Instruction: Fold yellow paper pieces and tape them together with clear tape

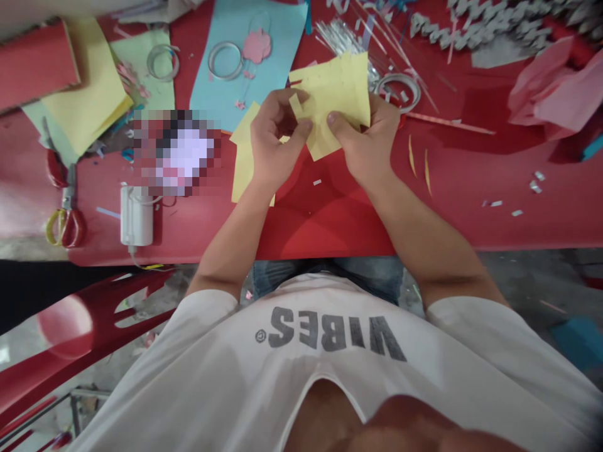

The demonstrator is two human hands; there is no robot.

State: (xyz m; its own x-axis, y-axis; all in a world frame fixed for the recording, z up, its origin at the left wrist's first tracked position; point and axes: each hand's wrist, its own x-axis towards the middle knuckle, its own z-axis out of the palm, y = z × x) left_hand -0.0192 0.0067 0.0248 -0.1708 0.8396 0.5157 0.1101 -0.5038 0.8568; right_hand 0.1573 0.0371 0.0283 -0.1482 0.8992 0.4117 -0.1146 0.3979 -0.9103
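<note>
A piece of yellow paper (pixel 336 91) with slits along its upper edge is held up over the red table, between my two hands. My right hand (pixel 370 144) grips it at the right side, thumb pressed on the front and fingers behind. At the left edge, my left hand (pixel 277 138) pinches the paper near a small strip that sticks out, its fingertips partly hidden. Beneath and beside my left wrist lie more yellow paper pieces (pixel 244 172). A small white scrap (pixel 317 182) rests on the table between my forearms.
To the left are scissors (pixel 68 201), a white power adapter (pixel 136 216) and a blurred-out phone-like object (pixel 186 154). Tape rolls (pixel 226 61) and a pink paper flower (pixel 257 45) lie on blue paper (pixel 282 31). Pink tissue (pixel 546 88) sits at right.
</note>
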